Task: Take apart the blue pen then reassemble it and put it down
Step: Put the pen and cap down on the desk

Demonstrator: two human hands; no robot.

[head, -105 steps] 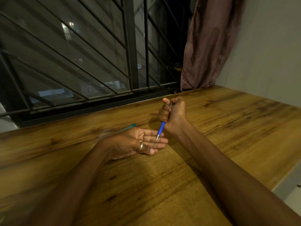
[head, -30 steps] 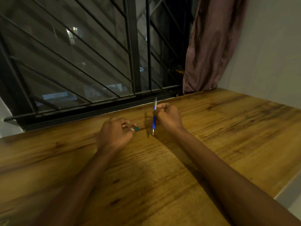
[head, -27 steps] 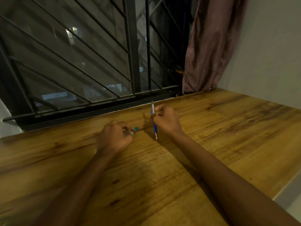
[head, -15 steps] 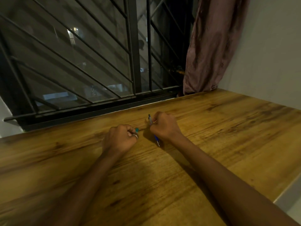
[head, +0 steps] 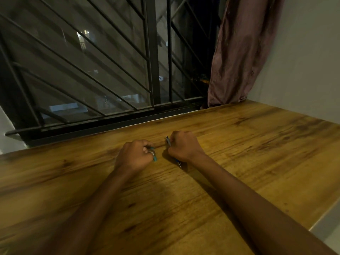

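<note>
Fingers (head: 181, 139) on the right hand (head: 184, 147) are curled tight into a fist around the blue pen (head: 168, 141), and that's the big change from a second ago, when the same hand had the pen standing nearly upright, well above the bench (head: 257, 144). Now the fist has dropped right down by the wood, with the pen tilted: the silver clicker end pokes out of the top of the fist on the window side, and the tip (head: 179, 164) sticks out the bottom just off the surface, maybe touching, can't really tell in this light. The left hand (head: 133, 156) sits just beside the right fist, also curled shut, pinching a small teal piece (head: 155, 158) whose end peeks out near the ring finger. It was already holding that a second ago, it's just slid a bit closer to the pen hand. A few seconds back the left palm was open under the pen tip, so my guess is something got tipped or pulled out then. I'd say the pen hasn't been put down, since the right hand has a full grip on it. Whether the teal bit belongs to this pen or is a separate thing, I honestly can't say from here.
</note>
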